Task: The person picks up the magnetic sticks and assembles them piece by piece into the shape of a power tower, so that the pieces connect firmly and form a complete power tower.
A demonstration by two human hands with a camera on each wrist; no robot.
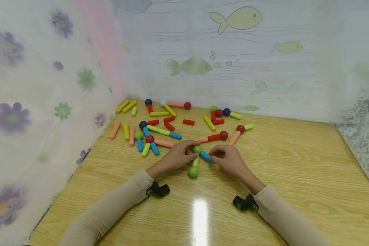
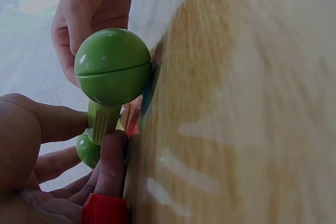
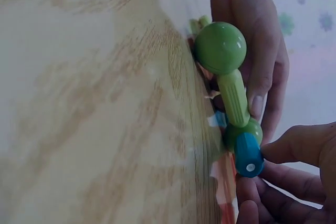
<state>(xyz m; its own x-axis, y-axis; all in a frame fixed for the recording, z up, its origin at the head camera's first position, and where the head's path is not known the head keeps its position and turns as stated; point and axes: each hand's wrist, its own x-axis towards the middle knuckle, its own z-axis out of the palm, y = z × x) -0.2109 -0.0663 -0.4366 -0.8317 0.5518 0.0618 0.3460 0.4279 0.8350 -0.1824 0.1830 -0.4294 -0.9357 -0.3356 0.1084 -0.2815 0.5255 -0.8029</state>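
One blue rod (image 1: 206, 156) (pinched) slants near-right from a green ball (image 1: 197, 149).

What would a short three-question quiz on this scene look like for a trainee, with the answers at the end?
1. Which hand is pinching a blue stick?
2. True or false: a light green stick joins two green balls.
3. Which animals decorate the far backdrop? A) birds B) fish C) cats

Key: 1. The right hand. 2. True. 3. B.
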